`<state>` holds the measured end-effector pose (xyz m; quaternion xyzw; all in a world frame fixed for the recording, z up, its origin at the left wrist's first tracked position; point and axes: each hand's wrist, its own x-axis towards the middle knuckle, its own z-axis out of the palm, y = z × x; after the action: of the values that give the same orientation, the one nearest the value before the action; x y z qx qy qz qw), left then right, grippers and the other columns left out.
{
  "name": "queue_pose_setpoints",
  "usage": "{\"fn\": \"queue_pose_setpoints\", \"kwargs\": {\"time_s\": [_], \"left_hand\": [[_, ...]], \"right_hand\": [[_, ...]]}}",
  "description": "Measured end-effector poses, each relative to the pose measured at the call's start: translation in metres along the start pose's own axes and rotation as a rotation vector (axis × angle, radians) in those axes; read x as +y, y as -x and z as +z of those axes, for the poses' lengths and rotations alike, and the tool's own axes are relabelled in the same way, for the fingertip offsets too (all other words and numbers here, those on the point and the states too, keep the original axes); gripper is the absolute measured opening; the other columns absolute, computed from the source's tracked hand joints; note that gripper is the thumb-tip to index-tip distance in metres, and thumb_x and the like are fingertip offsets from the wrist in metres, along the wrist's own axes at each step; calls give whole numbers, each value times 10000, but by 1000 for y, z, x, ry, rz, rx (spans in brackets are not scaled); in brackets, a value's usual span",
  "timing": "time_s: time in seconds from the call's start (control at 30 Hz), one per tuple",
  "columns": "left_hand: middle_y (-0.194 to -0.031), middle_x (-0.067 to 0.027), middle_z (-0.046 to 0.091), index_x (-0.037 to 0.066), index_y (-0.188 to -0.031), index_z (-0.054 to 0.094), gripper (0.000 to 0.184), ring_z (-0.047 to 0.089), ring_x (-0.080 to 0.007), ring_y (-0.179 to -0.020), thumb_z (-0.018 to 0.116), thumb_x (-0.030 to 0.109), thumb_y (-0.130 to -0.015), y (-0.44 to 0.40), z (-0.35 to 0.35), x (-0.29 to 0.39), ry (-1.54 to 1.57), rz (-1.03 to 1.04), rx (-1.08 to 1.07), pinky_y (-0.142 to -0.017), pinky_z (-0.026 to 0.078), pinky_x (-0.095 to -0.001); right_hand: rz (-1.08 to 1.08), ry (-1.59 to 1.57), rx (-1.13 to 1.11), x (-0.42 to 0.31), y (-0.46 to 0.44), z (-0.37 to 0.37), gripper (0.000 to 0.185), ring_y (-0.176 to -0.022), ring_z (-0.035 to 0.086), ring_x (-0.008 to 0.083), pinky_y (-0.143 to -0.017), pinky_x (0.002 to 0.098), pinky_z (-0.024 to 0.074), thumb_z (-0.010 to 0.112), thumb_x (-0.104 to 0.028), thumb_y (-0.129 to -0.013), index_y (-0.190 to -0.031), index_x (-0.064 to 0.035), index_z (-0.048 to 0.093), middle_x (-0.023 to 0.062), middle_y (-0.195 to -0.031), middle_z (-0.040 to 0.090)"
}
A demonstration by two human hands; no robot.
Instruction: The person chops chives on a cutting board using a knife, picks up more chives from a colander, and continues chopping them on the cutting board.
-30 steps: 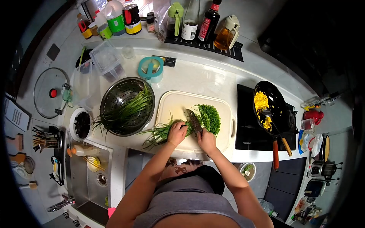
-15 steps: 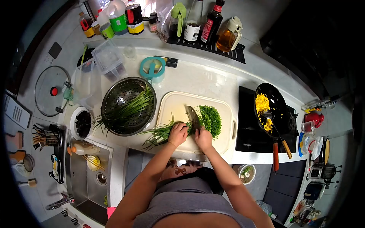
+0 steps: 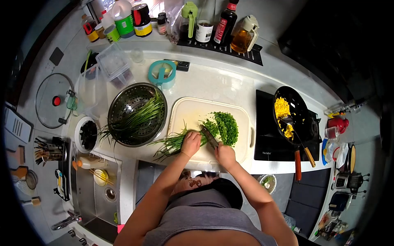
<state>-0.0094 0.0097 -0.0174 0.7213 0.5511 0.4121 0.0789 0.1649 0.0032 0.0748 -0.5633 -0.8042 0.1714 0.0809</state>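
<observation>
On a cream cutting board [image 3: 184, 107] lies a bunch of long green chives [image 3: 171, 144], with my left hand [image 3: 191, 142] closed over its cut end. My right hand [image 3: 225, 153] is wrapped round the handle of a kitchen knife [image 3: 209, 137], whose blade points up and left, just right of my left fingers. Beyond the blade, finely chopped chives [image 3: 226, 128] form a green heap. More whole chives [image 3: 143, 111] rest in a steel colander [image 3: 114, 133] left of the board.
A black wok [image 3: 301, 107] with yellow scrambled egg [image 3: 282, 107] sits on the cooktop [image 3: 266, 152] at right. A white bowl of dark pieces [image 3: 87, 134] stands left of the colander, above the sink [image 3: 98, 205]. Bottles [image 3: 225, 25] line the back ledge; a teal-lidded container [image 3: 161, 74] is below them.
The knife has shifted slightly right and its blade leans further left, away from my left fingers. More chopped chives lie beside the blade. My left hand stays on the bunch.
</observation>
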Motion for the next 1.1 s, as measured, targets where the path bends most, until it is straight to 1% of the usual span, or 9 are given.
{"fn": "queue_pose_setpoints", "kwargs": {"time_s": [0.1, 0.2, 0.3, 0.43, 0.53, 0.73, 0.93, 1.03, 1.1], "left_hand": [[-870, -99, 563, 16, -764, 563, 58, 538, -269, -836, 570, 72, -781, 1, 0, 1, 2, -4, 1, -758, 452, -355], [-866, -93, 564, 25, -759, 567, 56, 535, -266, -850, 575, 78, -776, -1, -1, 2, -15, 5, 9, -765, 447, -356], [-882, -86, 563, 38, -766, 576, 53, 530, -263, -864, 577, 90, -774, -2, -6, 5, -73, 12, -5, -768, 442, -357], [-913, -79, 555, 53, -785, 591, 55, 522, -262, -868, 576, 106, -781, 1, -8, 5, -48, 10, 10, -761, 438, -364], [-924, -81, 546, 56, -794, 595, 62, 522, -268, -856, 578, 115, -785, 3, -7, 6, -72, -45, -20, -752, 439, -368], [-896, -90, 546, 47, -792, 591, 75, 526, -275, -834, 577, 121, -796, 2, -8, 5, -49, -24, -25, -743, 441, -372], [-903, -92, 548, 48, -798, 587, 62, 527, -276, -848, 577, 109, -791, 2, -8, 6, -67, -28, -13, -757, 442, -371], [-910, -92, 551, 43, -820, 581, 71, 528, -278, -861, 577, 104, -785, 1, -9, 5, -69, -22, -9, -769, 443, -369], [-913, -94, 552, 39, -830, 575, 79, 529, -279, -868, 574, 103, -784, 3, -7, 5, -55, -45, -13, -776, 444, -369]], "right_hand": [[2, -7, 6, 1, -10, 18, 192, -477, 560, 364, -473, 443, 471, 528, -165, -805, -754, 18, 498, 208, -530, 548], [30, -54, 98, -3, -17, 32, 204, -491, 564, 371, -480, 446, 471, 524, -167, -813, -751, 26, 501, 213, -532, 547], [123, -110, 146, -4, -25, 31, 210, -497, 562, 382, -487, 458, 467, 525, -171, -817, -757, 30, 510, 225, -538, 547], [104, -122, 139, 0, -22, 21, 214, -498, 556, 392, -485, 467, 457, 535, -182, -816, -768, 26, 518, 235, -547, 546], [81, -90, 80, -3, -9, 4, 211, -507, 561, 387, -484, 462, 459, 538, -184, -811, -766, 21, 515, 227, -545, 547], [21, 33, -26, -7, 4, -4, 200, -486, 571, 350, -478, 438, 476, 536, -185, -800, -772, 11, 513, 194, -540, 560], [34, 19, 36, -10, -16, 30, 191, -493, 575, 348, -485, 434, 481, 534, -181, -805, -767, 6, 514, 199, -558, 568], [129, -97, 117, -14, -24, 33, 205, -509, 571, 373, -497, 449, 474, 537, -180, -810, -774, 20, 515, 223, -575, 566], [134, -163, 174, -4, -29, 36, 221, -517, 565, 391, -503, 462, 467, 541, -185, -813, -779, 32, 514, 235, -576, 561]]}}
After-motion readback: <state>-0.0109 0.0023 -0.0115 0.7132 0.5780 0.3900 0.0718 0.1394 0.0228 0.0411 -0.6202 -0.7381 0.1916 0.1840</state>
